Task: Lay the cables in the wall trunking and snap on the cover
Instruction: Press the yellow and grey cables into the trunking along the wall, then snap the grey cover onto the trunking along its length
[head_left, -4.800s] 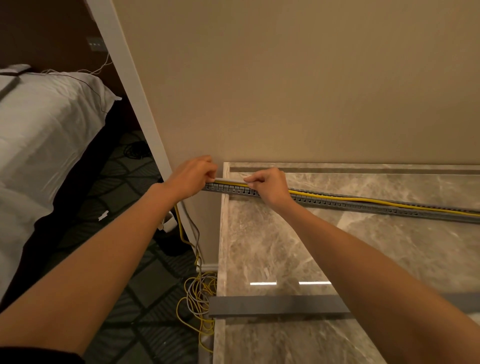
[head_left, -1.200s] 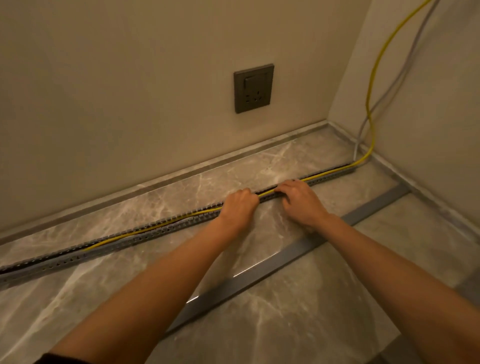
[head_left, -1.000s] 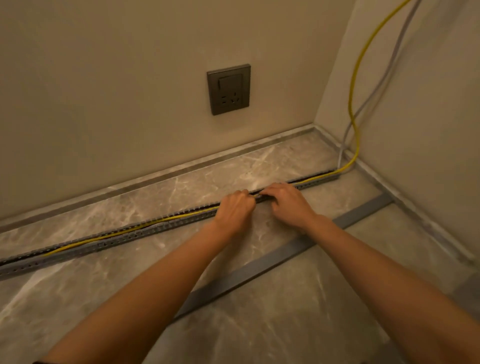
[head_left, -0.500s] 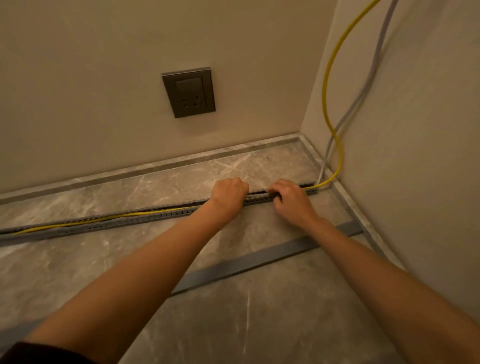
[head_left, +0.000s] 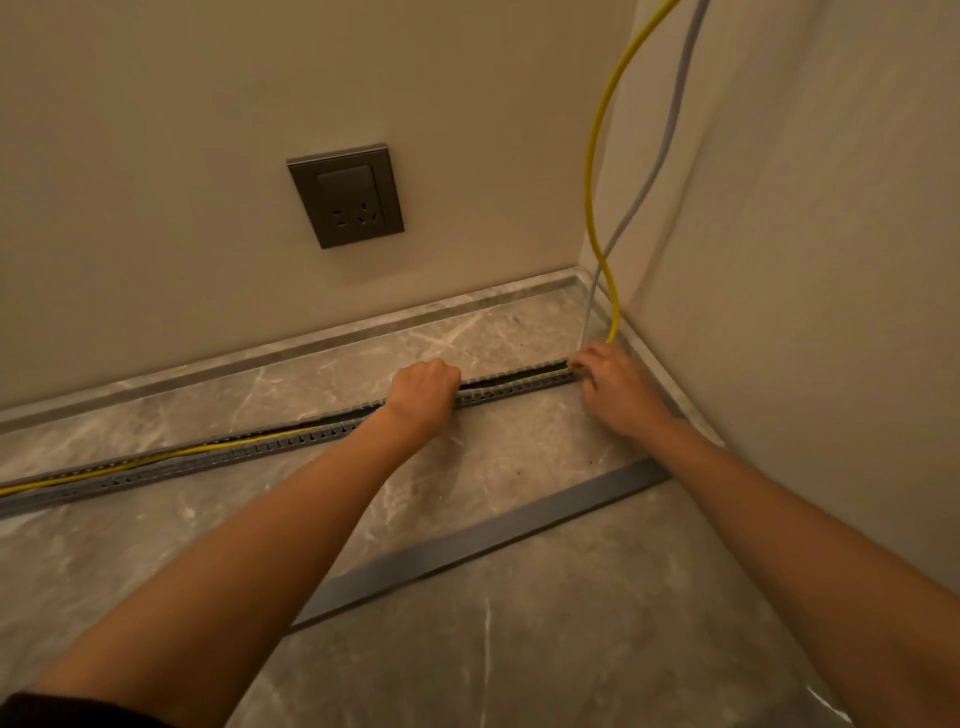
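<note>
Right hand (head_left: 613, 387) moved to trunking (head_left: 249, 451) end, left hand (head_left: 423, 392) pressing cables

Slotted grey plastic trunking (head_left: 291, 447) lay open on marble; yellow cable (head_left: 597, 171) and grey cable (head_left: 670, 119) inside; flat grey cover strip (head_left: 467, 545) lay apart.

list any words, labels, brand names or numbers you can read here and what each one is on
None: no readable text anywhere in this view.
wall socket: only pin holes and a blank rocker, no print visible.
trunking: plain grey slotted channel, no marking seen.
cover strip: plain grey, no marking seen.
yellow cable and grey cable: any jacket print is too small to read.
</note>
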